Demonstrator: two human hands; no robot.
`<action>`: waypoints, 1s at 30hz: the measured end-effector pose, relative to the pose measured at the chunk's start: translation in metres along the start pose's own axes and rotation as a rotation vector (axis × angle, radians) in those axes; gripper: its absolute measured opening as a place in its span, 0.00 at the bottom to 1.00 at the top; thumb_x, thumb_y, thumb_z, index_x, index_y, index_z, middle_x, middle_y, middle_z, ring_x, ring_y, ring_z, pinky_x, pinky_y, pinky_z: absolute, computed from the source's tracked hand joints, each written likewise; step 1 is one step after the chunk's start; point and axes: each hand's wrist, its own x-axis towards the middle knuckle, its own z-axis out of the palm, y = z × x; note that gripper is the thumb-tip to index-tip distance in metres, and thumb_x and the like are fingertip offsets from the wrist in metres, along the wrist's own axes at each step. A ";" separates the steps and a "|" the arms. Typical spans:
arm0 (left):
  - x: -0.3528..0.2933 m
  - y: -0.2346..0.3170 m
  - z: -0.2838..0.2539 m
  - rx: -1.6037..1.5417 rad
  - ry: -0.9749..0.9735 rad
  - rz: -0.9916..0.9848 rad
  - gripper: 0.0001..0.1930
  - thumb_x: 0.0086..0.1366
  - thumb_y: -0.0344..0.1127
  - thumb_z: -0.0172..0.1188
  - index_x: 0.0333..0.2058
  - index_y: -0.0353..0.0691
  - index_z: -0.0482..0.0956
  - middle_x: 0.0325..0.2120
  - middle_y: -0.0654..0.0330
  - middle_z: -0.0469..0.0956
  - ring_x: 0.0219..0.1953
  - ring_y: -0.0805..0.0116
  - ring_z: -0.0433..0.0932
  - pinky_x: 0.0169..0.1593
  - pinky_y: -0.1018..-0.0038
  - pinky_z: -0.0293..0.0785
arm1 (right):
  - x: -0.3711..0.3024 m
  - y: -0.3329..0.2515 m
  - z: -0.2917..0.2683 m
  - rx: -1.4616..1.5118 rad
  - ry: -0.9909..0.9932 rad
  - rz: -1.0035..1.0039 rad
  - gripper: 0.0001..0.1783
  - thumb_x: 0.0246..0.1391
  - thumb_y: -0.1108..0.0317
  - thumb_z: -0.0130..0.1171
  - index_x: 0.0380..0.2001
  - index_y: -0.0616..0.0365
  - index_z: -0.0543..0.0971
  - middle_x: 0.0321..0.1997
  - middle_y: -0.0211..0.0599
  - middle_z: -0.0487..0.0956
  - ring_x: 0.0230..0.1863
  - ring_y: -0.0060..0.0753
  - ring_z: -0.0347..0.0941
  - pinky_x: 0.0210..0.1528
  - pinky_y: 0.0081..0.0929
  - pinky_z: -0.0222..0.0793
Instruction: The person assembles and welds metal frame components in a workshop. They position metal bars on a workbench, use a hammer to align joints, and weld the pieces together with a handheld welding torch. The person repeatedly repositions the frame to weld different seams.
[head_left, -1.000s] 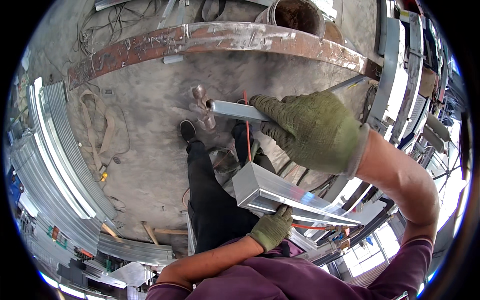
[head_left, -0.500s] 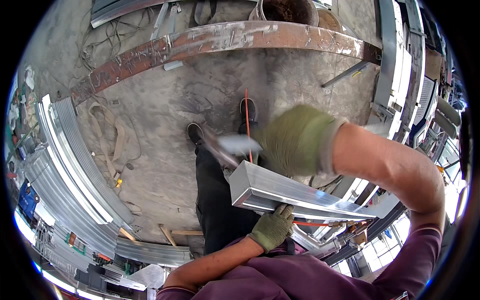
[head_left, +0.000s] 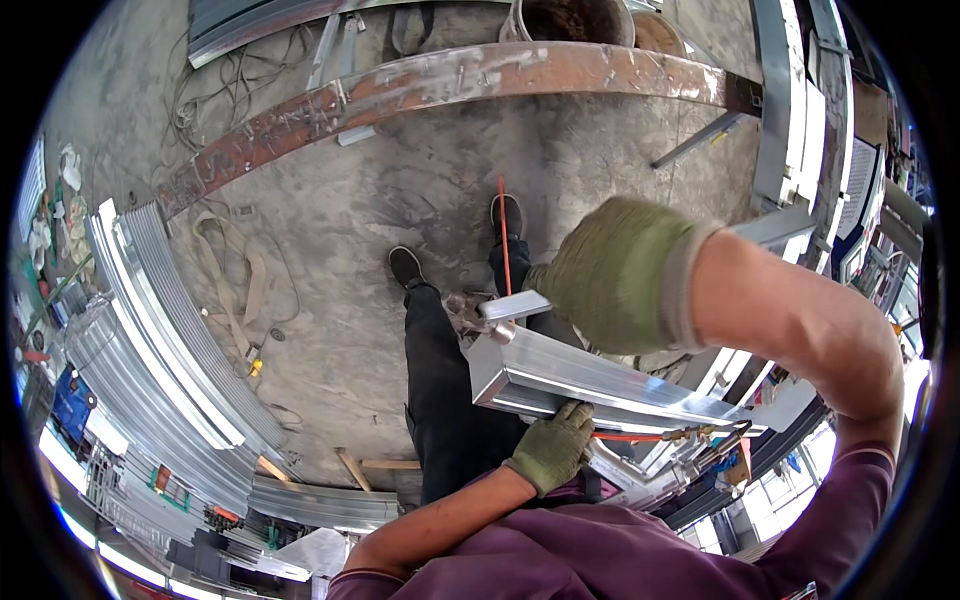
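Observation:
In the olive work glove, my right hand (head_left: 625, 275) is closed round what looks like a hammer (head_left: 516, 305) with a flat light-grey metal handle. Its rounded metal head is partly blurred and sits at the near-left end of a silver box-shaped metal profile (head_left: 590, 375); whether it touches is hard to tell. The profile lies slantwise across in front of my body, its far end to the right. My left hand (head_left: 552, 447), also gloved, grips the profile's lower edge with its fingers curled over it. A thin orange-red hose (head_left: 505, 240) runs on the floor beyond the hammer.
A rusty, paint-flecked beam (head_left: 430, 85) crosses ahead, with a bucket (head_left: 570, 20) behind it. Stacked metal profiles (head_left: 165, 340) lie at the left, beside a webbing strap (head_left: 235, 285). Long metal sections (head_left: 790, 130) stand at the right. An air tool with a hose fitting (head_left: 700, 435) is near my right side.
The hammer has come down and right onto the profile's end, from a swinging blur. My left hand keeps its grip. The whole view has shifted slightly.

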 end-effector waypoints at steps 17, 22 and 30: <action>0.005 0.000 -0.003 -0.011 0.052 0.020 0.19 0.66 0.41 0.61 0.51 0.36 0.81 0.62 0.50 0.76 0.69 0.51 0.72 0.60 0.58 0.81 | 0.000 -0.010 0.019 0.271 0.142 0.148 0.22 0.63 0.59 0.57 0.57 0.53 0.83 0.37 0.46 0.88 0.40 0.55 0.86 0.45 0.52 0.80; 0.004 -0.001 -0.001 0.005 0.083 0.037 0.19 0.65 0.40 0.60 0.50 0.36 0.81 0.60 0.50 0.77 0.68 0.50 0.73 0.60 0.58 0.80 | 0.013 -0.007 0.017 0.266 0.336 0.119 0.15 0.58 0.64 0.61 0.46 0.57 0.87 0.39 0.49 0.89 0.43 0.56 0.87 0.45 0.50 0.81; 0.005 -0.003 -0.003 0.065 0.107 0.048 0.18 0.65 0.39 0.58 0.49 0.36 0.81 0.58 0.50 0.78 0.66 0.51 0.75 0.58 0.56 0.82 | 0.017 -0.006 0.012 0.178 0.216 0.251 0.15 0.58 0.60 0.65 0.44 0.54 0.90 0.44 0.46 0.90 0.45 0.52 0.88 0.46 0.47 0.81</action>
